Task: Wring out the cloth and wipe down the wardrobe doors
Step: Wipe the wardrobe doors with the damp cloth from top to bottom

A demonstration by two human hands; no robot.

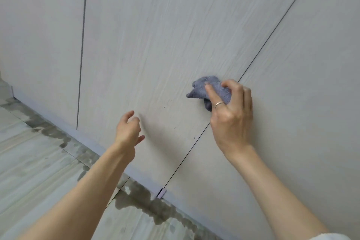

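Observation:
A bunched purple-grey cloth (208,89) is pressed against the pale wood-grain wardrobe door (155,45). My right hand (229,111) grips the cloth, fingers curled over it, a ring on one finger, beside the dark seam between two doors. My left hand (129,128) hovers lower and to the left, close to the same door, with its fingers loosely curled and nothing in it. Whether it touches the door I cannot tell.
Two dark seams (82,45) split the wardrobe front into panels. A pale plinth (93,144) runs along the base. The tiled floor (29,161) shows dark wet patches (140,200) along the plinth.

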